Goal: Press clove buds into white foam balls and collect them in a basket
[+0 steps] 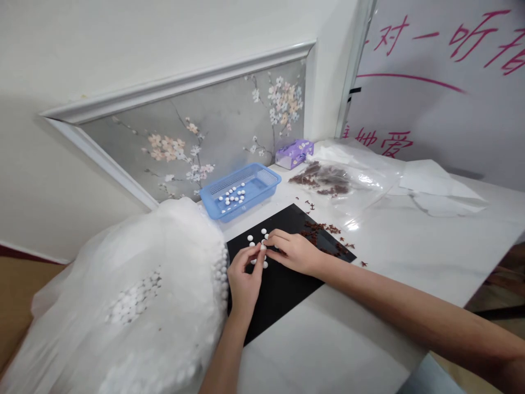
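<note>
Rolling looks like the main risk in the head view: the small white beads [250, 238] are round and lie loose on a smooth black mat [283, 298], so a dropped or nudged one could run away from the fingers and over the mat's edge. The left hand [245, 279] and right hand [293, 253] meet low over the mat, with one white bead [263, 247] right at the fingertips. The left fingers [255, 253] are curled almost closed and appear to pinch that bead, while the right fingers [279, 236] reach in from the other side, nearly closed, their tips at the same spot; whether they grip it too is hard to tell. The other beads sit just around the fingertips, some almost touching them, so a careless shift of either hand could scatter them. Past the right fingers, dark red-brown dried bits [315, 232] litter the mat's corner, where a stray bead could get mixed in. Left of the fingers, a bulging clear bag [164, 262] packed with white beads presses close to the left wrist, and a knock could shift it. Ahead of the fingers, a blue plastic basket [268, 176] holds a scatter of beads near the mat's far corner, where a wide reach could tip it.
</note>
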The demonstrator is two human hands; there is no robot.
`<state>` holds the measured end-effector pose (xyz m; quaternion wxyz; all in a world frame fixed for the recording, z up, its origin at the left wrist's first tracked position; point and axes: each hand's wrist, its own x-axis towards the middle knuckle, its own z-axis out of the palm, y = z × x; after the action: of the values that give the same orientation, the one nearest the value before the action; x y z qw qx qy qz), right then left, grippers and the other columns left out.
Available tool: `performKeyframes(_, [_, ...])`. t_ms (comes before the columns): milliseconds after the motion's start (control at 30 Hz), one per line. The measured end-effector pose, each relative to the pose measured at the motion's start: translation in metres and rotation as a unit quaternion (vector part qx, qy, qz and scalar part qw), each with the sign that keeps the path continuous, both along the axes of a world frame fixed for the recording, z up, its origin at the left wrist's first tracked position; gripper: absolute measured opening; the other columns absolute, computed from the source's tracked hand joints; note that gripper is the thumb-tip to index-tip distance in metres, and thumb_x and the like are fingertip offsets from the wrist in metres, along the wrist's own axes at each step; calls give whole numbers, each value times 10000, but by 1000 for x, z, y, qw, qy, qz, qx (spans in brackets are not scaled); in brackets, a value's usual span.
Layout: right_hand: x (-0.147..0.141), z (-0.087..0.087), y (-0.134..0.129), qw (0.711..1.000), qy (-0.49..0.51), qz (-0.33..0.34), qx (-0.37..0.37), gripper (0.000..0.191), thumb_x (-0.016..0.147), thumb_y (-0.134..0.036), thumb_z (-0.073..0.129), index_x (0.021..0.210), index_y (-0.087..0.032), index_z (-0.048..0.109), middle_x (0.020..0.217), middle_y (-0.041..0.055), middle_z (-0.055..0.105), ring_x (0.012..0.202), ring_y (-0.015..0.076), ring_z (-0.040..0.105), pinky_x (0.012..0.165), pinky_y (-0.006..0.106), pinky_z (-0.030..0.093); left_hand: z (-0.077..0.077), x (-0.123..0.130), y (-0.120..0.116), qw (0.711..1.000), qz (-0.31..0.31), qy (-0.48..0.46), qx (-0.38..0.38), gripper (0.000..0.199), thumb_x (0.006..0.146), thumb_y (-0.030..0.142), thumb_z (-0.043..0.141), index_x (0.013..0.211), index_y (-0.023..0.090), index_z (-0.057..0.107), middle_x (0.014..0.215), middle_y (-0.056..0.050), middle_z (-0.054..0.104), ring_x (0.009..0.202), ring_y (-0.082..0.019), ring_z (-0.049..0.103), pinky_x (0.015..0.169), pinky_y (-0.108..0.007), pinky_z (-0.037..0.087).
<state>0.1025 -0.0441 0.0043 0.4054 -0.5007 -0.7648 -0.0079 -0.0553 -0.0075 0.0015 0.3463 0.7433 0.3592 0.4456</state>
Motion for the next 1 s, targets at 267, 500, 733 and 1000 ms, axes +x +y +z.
performKeyframes(267, [-1, -4, 2, 992, 117, 27, -39, 97, 868, -252, 506, 804, -181, 512, 765, 21, 536, 527, 82, 474, 478, 200, 405, -1, 1, 1, 999, -14, -24, -33, 127, 782, 259, 610, 867, 182, 665, 897, -59, 675, 861, -190, 643, 763, -296, 529])
performKeyframes(500, [-7, -10, 5, 981, 187, 37, -19, 173, 851, -243, 521, 692, -191, 473, 654, -19, 459, 508, 84, 433, 473, 208, 371, -4, 1, 2, 996, -12, -49, -67, 128, 754, 265, 638, 840, 176, 675, 862, -55, 679, 830, -184, 650, 761, -290, 533])
performKeyframes(733, [-12, -4, 2, 972, 231, 7, -30, 115, 813, -227, 561, 722, -193, 501, 704, -2, 522, 506, 83, 446, 453, 207, 374, 0, 2, 1, 991, -12, -80, -108, 167, 756, 285, 642, 866, 162, 664, 873, -67, 697, 824, -186, 661, 745, -295, 545])
performKeyframes(1000, [-14, -3, 0, 974, 221, -8, -39, 48, 806, -214, 572, 826, -197, 532, 864, 34, 576, 449, 57, 394, 439, 211, 386, 2, 3, 2, 985, -7, -107, -134, 150, 737, 276, 663, 823, 155, 644, 822, -59, 693, 791, -174, 660, 707, -277, 545])
